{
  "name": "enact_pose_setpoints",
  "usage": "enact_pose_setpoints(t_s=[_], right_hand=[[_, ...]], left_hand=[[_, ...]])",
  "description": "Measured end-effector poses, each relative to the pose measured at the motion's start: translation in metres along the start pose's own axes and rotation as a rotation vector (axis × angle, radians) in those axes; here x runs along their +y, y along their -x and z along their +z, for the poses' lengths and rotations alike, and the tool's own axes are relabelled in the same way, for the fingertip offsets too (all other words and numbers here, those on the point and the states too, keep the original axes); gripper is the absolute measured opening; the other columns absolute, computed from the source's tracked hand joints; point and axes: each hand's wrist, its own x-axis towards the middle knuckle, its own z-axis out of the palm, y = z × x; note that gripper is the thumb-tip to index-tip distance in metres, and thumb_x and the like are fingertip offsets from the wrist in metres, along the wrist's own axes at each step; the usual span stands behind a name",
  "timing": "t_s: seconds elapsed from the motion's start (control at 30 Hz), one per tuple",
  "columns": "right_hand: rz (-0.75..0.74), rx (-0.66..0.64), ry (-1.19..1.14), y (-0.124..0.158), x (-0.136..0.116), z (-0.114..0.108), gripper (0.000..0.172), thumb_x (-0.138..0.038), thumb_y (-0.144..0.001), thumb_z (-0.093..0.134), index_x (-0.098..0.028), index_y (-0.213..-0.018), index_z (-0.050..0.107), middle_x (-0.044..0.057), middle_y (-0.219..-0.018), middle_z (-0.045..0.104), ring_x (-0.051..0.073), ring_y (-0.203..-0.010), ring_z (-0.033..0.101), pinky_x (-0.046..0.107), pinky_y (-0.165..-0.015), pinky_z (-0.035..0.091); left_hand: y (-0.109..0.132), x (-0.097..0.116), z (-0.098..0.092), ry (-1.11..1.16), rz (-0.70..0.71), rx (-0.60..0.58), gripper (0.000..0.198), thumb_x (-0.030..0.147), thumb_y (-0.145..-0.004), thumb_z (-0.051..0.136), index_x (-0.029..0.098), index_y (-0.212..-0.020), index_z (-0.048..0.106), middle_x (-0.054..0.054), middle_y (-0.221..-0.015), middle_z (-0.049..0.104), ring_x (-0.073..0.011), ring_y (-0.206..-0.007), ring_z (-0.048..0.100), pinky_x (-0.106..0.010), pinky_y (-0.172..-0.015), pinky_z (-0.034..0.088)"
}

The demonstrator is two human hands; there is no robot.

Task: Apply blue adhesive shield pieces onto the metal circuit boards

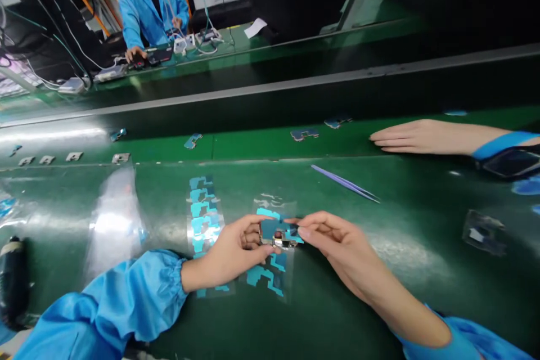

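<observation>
Left hand: thumb and forefinger pinch the left end of a small blue-faced board, the remaining fingers curled behind it. Right hand: thumb and forefinger are drawn close together at the board's right end; whether they grip the board itself or the blue film on it cannot be told. The board is raised between the two sets of fingertips, above a clear sheet of blue film pieces, which shows both beyond and nearer than the fingers.

A second strip of blue pieces lies to the left of the left fingers, partly covered by that hand. Purple tweezers lie beyond the right fingers, tips pointing rightward. Well to the right of the right fingers is a clear item, contents indistinct.

Farther beyond the fingers, two boards rest on a green strip. To their right, a co-worker's hand lies with fingers extended and together. Far ahead and left of the fingers, another person in blue is at a bench.
</observation>
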Motion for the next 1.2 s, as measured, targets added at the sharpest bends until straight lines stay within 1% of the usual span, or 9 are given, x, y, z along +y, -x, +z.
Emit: enact_pose_setpoints(t_s=[0.1, 0.2, 0.27, 0.37, 0.47, 0.6, 0.7, 0.93, 1.2], right_hand=[[-0.024, -0.017, 0.08, 0.0004, 0.003, -0.0034, 0.026, -0.045, -0.07, 0.089, -0.023, -0.076, 0.077, 0.002, -0.075, 0.073, 0.012, -0.07, 0.063, 0.02, -0.066, 0.05], [-0.031, -0.013, 0.112, 0.002, 0.0042, -0.0047, 0.026, -0.045, -0.07, 0.089, -0.023, -0.076, 0.077, 0.002, -0.069, 0.07, 0.011, -0.064, 0.061, 0.018, -0.061, 0.049], [-0.037, 0.003, 0.116, 0.0027, 0.0039, -0.0052, 0.026, -0.045, -0.069, 0.09, -0.023, -0.076, 0.077, 0.002, -0.068, 0.071, 0.011, -0.064, 0.062, 0.018, -0.06, 0.049], [-0.053, 0.01, 0.127, 0.0028, 0.0032, -0.0063, 0.026, -0.044, -0.067, 0.09, -0.023, -0.074, 0.077, 0.003, -0.068, 0.072, 0.011, -0.063, 0.063, 0.018, -0.059, 0.051], [-0.055, 0.015, 0.145, 0.0023, 0.0042, -0.0078, 0.025, -0.044, -0.067, 0.091, -0.024, -0.074, 0.078, 0.004, -0.069, 0.073, 0.012, -0.063, 0.064, 0.018, -0.059, 0.052], [-0.054, 0.018, 0.172, 0.0017, 0.0056, -0.0088, 0.024, -0.044, -0.067, 0.091, -0.025, -0.075, 0.079, 0.005, -0.073, 0.076, 0.012, -0.065, 0.066, 0.018, -0.061, 0.053], [-0.076, 0.021, 0.194, 0.0012, 0.004, -0.0078, 0.024, -0.045, -0.066, 0.091, -0.026, -0.073, 0.079, 0.005, -0.072, 0.076, 0.013, -0.064, 0.067, 0.019, -0.06, 0.054], [-0.095, 0.041, 0.24, 0.001, 0.0008, -0.0053, 0.027, -0.05, -0.065, 0.09, -0.026, -0.071, 0.079, 0.006, -0.07, 0.075, 0.018, -0.062, 0.067, 0.027, -0.057, 0.055], [-0.083, 0.008, 0.23, 0.0017, 0.002, -0.0081, 0.024, -0.048, -0.069, 0.088, -0.026, -0.074, 0.079, 0.004, -0.069, 0.074, 0.016, -0.063, 0.067, 0.024, -0.058, 0.054]], left_hand=[[0.0002, 0.0002, 0.0014, 0.041, -0.017, -0.002, 0.048, 0.024, -0.081, 0.079, 0.018, -0.122, 0.054, -0.009, -0.102, 0.074, -0.0208, -0.091, 0.076, -0.024, -0.065, 0.055], [0.002, -0.003, 0.0021, 0.067, -0.024, -0.022, 0.047, 0.026, -0.081, 0.08, 0.018, -0.119, 0.054, -0.007, -0.098, 0.074, -0.0216, -0.092, 0.077, -0.026, -0.068, 0.058], [0.0027, -0.0046, 0.0013, 0.07, -0.016, -0.044, 0.046, 0.027, -0.082, 0.08, 0.019, -0.119, 0.055, -0.006, -0.096, 0.075, -0.0216, -0.093, 0.077, -0.026, -0.069, 0.058], [0.0027, -0.0058, -0.0004, 0.069, -0.017, -0.065, 0.045, 0.026, -0.083, 0.08, 0.019, -0.12, 0.057, -0.007, -0.098, 0.075, -0.0205, -0.095, 0.077, -0.025, -0.071, 0.058], [0.0022, -0.0074, -0.0016, 0.075, -0.026, -0.078, 0.047, 0.025, -0.081, 0.081, 0.02, -0.122, 0.058, -0.007, -0.102, 0.075, -0.0208, -0.095, 0.077, -0.027, -0.074, 0.059], [0.0017, -0.0086, -0.0019, 0.106, -0.034, -0.104, 0.049, 0.023, -0.08, 0.082, 0.021, -0.123, 0.059, -0.006, -0.103, 0.075, -0.0206, -0.099, 0.076, -0.03, -0.082, 0.06], [0.0009, -0.0076, -0.0016, 0.115, -0.041, -0.102, 0.048, 0.022, -0.078, 0.083, 0.021, -0.121, 0.06, -0.006, -0.103, 0.076, -0.0201, -0.098, 0.077, -0.031, -0.086, 0.06], [0.0005, -0.0066, -0.0008, 0.118, -0.032, -0.1, 0.047, 0.021, -0.078, 0.082, 0.021, -0.12, 0.061, -0.005, -0.1, 0.077, -0.0205, -0.098, 0.077, -0.033, -0.089, 0.061], [0.0014, -0.0065, -0.002, 0.075, -0.017, -0.11, 0.047, 0.023, -0.08, 0.081, 0.02, -0.123, 0.06, -0.007, -0.104, 0.077, -0.0216, -0.1, 0.076, -0.036, -0.09, 0.062]])
